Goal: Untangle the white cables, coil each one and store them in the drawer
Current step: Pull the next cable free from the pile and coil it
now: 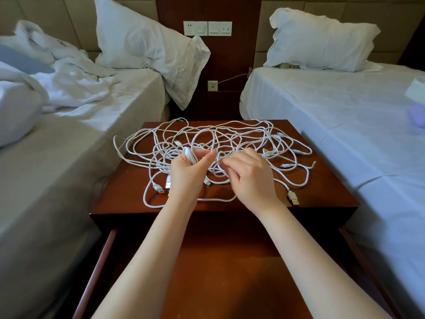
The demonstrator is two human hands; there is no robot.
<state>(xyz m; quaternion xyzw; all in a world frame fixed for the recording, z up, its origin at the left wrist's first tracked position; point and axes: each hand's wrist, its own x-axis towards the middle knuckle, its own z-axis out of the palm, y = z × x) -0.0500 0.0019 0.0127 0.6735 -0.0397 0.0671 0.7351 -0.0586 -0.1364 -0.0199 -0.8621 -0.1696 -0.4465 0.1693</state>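
Observation:
A tangle of several white cables (pixel 241 137) sprawls over the top of a dark red wooden nightstand (pixel 128 180), with USB plugs lying at its front left and front right. My left hand (pixel 187 172) grips a small bunch of looped cable (pixel 191 156) between thumb and fingers. My right hand (pixel 249 173) pinches a strand of the tangle just to the right of it. The nightstand's drawer (pixel 225 261) stands pulled out beneath my forearms, its wooden bottom bare.
Two beds with white sheets flank the nightstand, the left bed (pixel 69 146) rumpled with a duvet, the right bed (pixel 345 125) flat. Pillows lean on the headboard. Wall sockets and switches (pixel 207 28) sit behind. A purple object (pixel 417 104) lies on the right bed.

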